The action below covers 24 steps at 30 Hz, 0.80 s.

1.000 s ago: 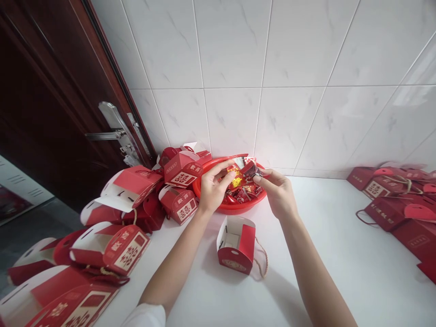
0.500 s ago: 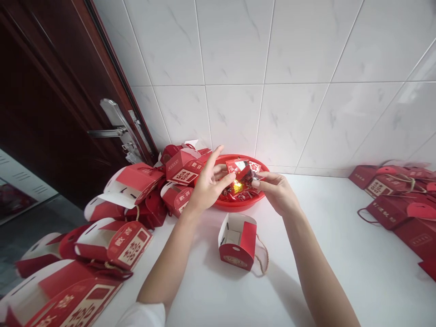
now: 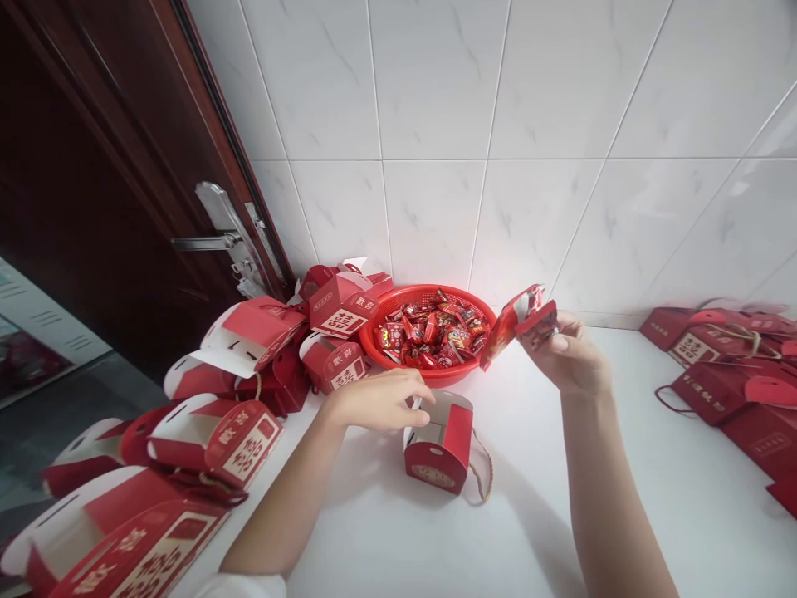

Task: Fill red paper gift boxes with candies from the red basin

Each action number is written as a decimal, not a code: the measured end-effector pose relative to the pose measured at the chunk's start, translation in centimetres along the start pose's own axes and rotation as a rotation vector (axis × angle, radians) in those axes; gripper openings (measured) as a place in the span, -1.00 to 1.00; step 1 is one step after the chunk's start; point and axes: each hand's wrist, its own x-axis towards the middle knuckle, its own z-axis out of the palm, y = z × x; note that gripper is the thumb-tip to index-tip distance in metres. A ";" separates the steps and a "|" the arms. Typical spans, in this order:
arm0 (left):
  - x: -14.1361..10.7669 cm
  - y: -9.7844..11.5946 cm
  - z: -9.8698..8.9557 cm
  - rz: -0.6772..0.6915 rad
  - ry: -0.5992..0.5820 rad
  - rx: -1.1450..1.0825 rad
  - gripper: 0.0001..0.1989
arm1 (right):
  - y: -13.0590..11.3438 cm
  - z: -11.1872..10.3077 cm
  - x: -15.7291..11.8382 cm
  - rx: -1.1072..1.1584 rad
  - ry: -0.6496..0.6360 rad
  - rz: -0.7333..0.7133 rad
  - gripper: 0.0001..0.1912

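An open red box [image 3: 439, 453] with a white inside and a twine handle stands on the white table. My left hand [image 3: 383, 401] is at its left rim, fingers apart and curved over the opening, holding nothing. Wrapped candies [image 3: 520, 320] in red packets are pinched in my right hand [image 3: 569, 353], raised to the right of the basket. Behind the box, a red plastic basket [image 3: 429, 378] holds several more wrapped candies. The fingertips of my right hand are partly hidden by the packets.
Several red gift boxes [image 3: 217, 444] are heaped along the left side, some open. More red boxes [image 3: 735, 374] lie at the right edge. A tiled wall [image 3: 548, 100] rises behind the table, with a dark door [image 3: 124, 124] at left.
My left hand has moved from over the basket down to the open box. My right hand has moved right, away from the basket, with the candies in it.
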 end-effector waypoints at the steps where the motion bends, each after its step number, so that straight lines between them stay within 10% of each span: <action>1: 0.3 -0.2 0.1 0.009 -0.002 -0.020 -0.69 | 0.3 0.5 -0.2 0.016 -0.061 0.032 -0.67; 6: 1.5 0.0 0.2 0.310 0.061 -0.279 -0.76 | 2.0 5.1 -1.8 0.158 -0.380 0.250 -0.69; 11: 2.0 0.9 0.4 0.428 0.350 -0.456 -0.36 | 3.3 6.4 -3.7 0.171 -0.532 0.374 -0.69; 17: 2.2 0.2 1.0 0.450 -0.037 -0.407 -0.21 | 3.6 3.9 -5.1 0.107 -0.437 0.444 -0.74; 24: 2.5 -0.1 1.7 0.440 -0.062 -0.366 -0.19 | 1.4 4.0 -5.0 -0.120 -0.490 0.339 -0.79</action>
